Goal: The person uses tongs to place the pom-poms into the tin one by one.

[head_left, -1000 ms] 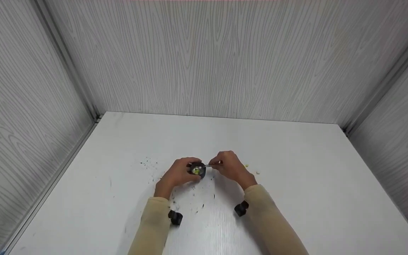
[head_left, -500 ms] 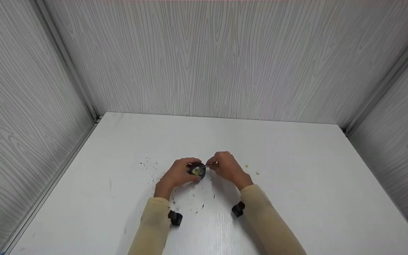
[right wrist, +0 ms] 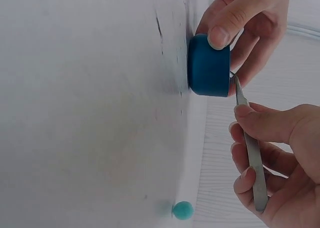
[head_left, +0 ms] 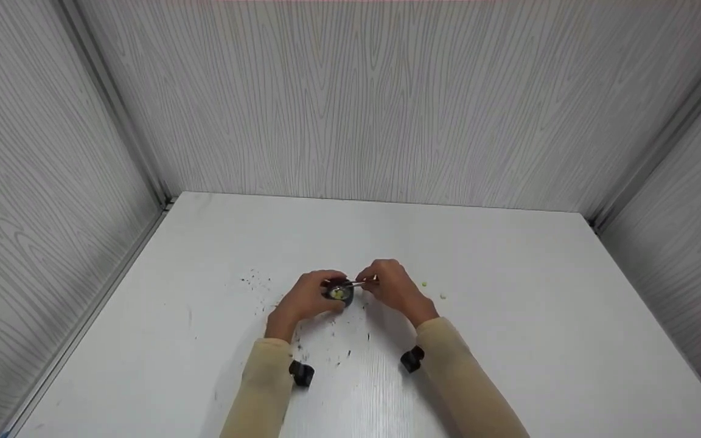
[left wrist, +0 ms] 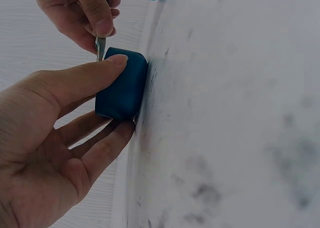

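A small round blue cup (right wrist: 209, 67) stands on the white table, looking dark in the head view. Several small yellow-green pieces (head_left: 339, 294) lie inside it. My left hand (head_left: 306, 298) grips the cup from the left, thumb on the near side and fingers on the far side. Metal tweezers (right wrist: 254, 160) with a bent tip are pinched in my right hand (head_left: 394, 287). Their tip reaches over the cup's rim; whether it holds a piece is hidden. To the right of that hand lie a yellow-green bead (head_left: 424, 284) and a pale bead (head_left: 443, 297).
Dark specks (head_left: 255, 280) and smudges are scattered over the white table (head_left: 509, 316) left of and in front of the cup. Grey wood-grain panels (head_left: 350, 103) enclose the table at the back and both sides. Black wrist cameras (head_left: 302, 373) hang under both sleeves.
My right hand with the tweezers moved slightly left towards the cup, then a little back right. The left hand and the cup stayed in place.
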Demonstrator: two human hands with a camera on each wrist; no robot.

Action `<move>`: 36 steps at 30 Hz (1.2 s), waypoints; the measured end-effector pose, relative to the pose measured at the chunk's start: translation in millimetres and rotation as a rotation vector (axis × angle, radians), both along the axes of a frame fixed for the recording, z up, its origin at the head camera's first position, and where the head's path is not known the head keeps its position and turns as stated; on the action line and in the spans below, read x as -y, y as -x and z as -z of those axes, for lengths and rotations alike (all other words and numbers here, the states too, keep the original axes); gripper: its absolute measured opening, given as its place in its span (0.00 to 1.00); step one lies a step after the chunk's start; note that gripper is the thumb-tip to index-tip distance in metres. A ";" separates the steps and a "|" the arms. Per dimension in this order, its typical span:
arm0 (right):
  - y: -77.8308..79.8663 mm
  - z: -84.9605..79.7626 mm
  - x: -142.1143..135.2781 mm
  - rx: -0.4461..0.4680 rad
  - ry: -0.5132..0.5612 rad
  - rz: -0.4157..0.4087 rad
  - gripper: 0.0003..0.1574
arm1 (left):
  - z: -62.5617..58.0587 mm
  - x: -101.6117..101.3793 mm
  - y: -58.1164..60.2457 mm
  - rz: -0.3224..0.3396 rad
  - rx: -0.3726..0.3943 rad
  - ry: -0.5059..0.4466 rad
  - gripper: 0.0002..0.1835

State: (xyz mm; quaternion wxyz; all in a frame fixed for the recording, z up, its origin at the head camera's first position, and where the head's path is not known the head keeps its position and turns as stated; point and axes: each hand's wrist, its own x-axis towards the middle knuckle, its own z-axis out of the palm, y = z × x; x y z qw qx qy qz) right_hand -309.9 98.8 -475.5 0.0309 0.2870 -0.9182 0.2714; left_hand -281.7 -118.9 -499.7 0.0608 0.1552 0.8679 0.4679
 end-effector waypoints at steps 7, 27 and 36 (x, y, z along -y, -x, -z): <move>-1.4 -6.4 -15.6 0.028 0.022 0.027 0.09 | -1.4 -1.5 -0.6 -0.021 0.023 0.025 0.33; 3.1 -7.3 -74.7 0.030 0.071 0.093 0.09 | -0.7 -3.5 -1.9 -0.058 0.031 0.060 0.32; 3.7 -8.9 -100.1 0.065 0.070 0.131 0.09 | -0.6 -3.0 -1.9 -0.064 0.043 0.054 0.32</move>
